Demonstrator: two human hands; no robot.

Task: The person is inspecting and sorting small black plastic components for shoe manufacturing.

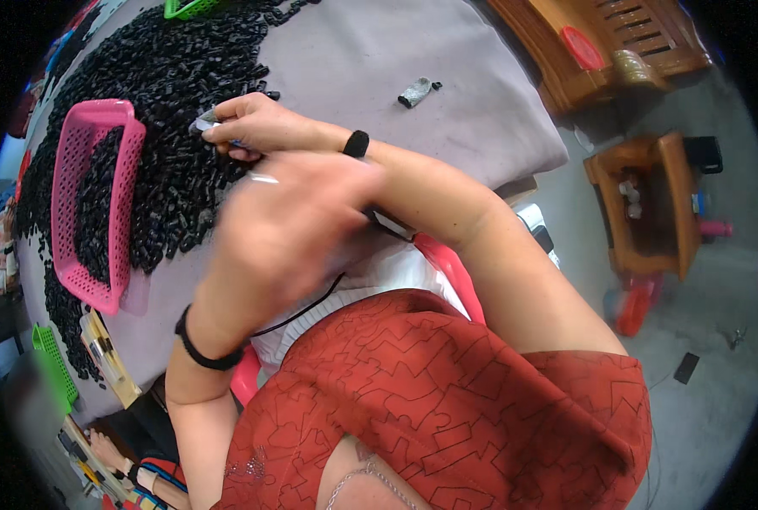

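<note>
My right hand (264,126) reaches over the edge of a wide heap of small black pieces (179,191). Its fingers are pinched together on a small whitish item (205,121) whose kind I cannot make out. Nearer to my body, my left hand (289,223) is smeared by motion, so its fingers and anything in them cannot be read. A pink perforated basket (125,204), partly filled with the same black pieces, stands in the heap to the left. On the grey tablecloth (353,59) right of my right hand lies a small grey roll-like object (415,92) with a black end.
Green baskets (53,365) show at the left edge and the far edge. A shallow box of slim items (107,357) sits at the table's near left edge. Another person's hand (108,450) is at lower left. Wooden furniture (642,204) stands on the right.
</note>
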